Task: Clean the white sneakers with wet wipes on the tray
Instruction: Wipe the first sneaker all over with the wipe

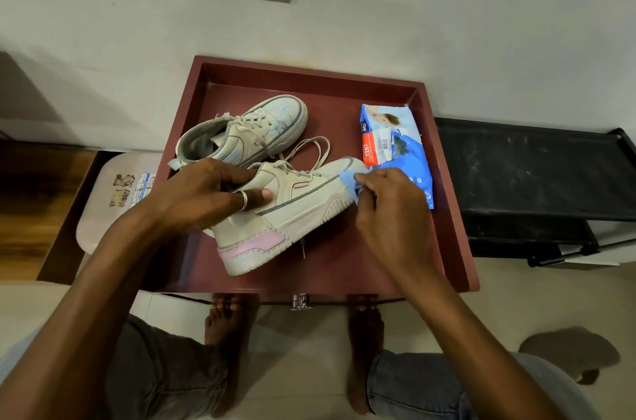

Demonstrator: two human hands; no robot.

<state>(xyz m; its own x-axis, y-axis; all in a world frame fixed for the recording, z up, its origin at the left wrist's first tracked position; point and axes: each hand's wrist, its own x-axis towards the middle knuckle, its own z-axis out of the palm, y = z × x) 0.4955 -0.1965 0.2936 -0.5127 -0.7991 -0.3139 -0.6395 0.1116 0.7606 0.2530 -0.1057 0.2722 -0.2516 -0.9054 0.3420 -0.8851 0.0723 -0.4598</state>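
At the left edge of the frame, a pale stool top [113, 199] with stickers sits partly under the dark red tray [309, 75]. Left of centre, the left hand [206, 192] grips the near sneaker [292, 213] at its collar, fingers [237, 175] curled over the opening and a ringed digit lying along its side. This sneaker is tilted on the tray, pink heel toward the bottom of the frame. The far sneaker [247, 133] rests just above it on the tray floor. Right of centre, the right hand [389, 209] pinches a crumpled blue wipe [349, 183] against the near sneaker's toe. Just beyond, the wipes pack [395, 151] lies on the tray. A black rack [516, 171] stands at the right.
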